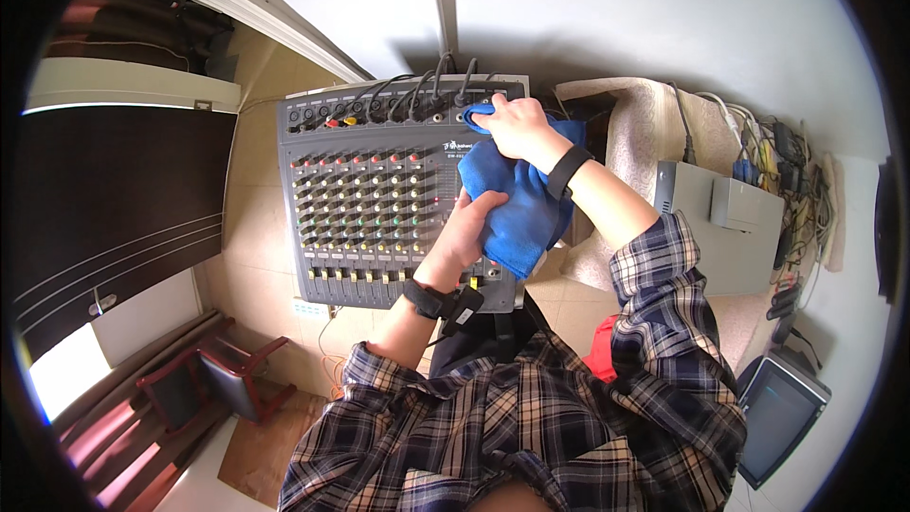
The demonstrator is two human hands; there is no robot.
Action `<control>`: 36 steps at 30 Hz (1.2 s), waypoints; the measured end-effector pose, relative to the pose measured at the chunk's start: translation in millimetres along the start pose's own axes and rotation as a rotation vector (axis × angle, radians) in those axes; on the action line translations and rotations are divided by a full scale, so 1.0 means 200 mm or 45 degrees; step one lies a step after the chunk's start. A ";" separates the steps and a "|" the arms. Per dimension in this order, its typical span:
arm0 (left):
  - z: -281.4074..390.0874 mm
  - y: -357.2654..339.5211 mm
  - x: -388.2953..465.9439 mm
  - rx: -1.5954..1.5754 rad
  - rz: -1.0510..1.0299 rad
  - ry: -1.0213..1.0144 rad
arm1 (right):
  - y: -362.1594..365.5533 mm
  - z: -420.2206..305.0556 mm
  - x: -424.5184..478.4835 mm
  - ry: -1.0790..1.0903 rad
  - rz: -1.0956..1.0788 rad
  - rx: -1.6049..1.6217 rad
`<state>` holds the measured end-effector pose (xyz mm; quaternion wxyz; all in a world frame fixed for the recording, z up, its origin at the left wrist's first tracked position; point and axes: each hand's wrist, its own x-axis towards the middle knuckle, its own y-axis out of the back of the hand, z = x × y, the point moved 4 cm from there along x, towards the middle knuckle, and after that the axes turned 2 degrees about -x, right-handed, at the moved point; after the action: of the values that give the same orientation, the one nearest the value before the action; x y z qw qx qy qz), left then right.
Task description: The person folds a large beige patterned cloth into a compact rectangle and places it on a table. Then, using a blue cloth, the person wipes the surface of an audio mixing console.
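A blue cloth [515, 206] hangs bunched between my hands and covers the right side of an audio mixing console [434, 135]. My right hand [522, 126] grips the cloth near the console's upper right corner, where the fingers press a fold of it against the jack panel. Lower down, my left hand [469, 227] holds the cloth's front part, its thumb lying on top. Rows of knobs [359, 203] with coloured caps fill the console's left and middle. Below them runs a line of faders [355, 276]. The cloth hides part of the right-hand controls.
Black cables [435, 85] plug into the console's back edge against the wall. On the right, a grey device [718, 227] sits on a cloth-covered surface beside tangled cables [803, 206]. A monitor [785, 419] stands at lower right, a wooden chair [227, 377] at lower left.
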<state>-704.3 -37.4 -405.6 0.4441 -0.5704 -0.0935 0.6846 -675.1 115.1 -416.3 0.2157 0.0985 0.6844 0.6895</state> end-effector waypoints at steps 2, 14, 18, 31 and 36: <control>-0.02 -0.02 -0.01 0.025 -0.005 0.007 | 0.00 0.01 -0.04 -0.140 -0.125 0.034; -0.13 0.00 -0.02 0.090 -0.184 0.133 | 0.03 0.08 -0.25 -0.402 -0.340 0.163; -0.03 -0.02 -0.04 0.048 -0.071 0.055 | 0.07 0.02 -0.13 -0.259 -0.029 0.208; -0.11 0.01 0.01 0.012 -0.128 0.102 | -0.05 0.00 -0.21 -0.222 -0.252 -0.063; -0.12 -0.01 0.00 0.013 -0.109 0.090 | 0.00 0.01 -0.23 -0.111 -0.060 0.000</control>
<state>-681.9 -45.7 -411.4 0.4789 -0.5874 -0.0986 0.6449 -633.5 97.7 -409.0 0.2616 0.1121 0.6764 0.6793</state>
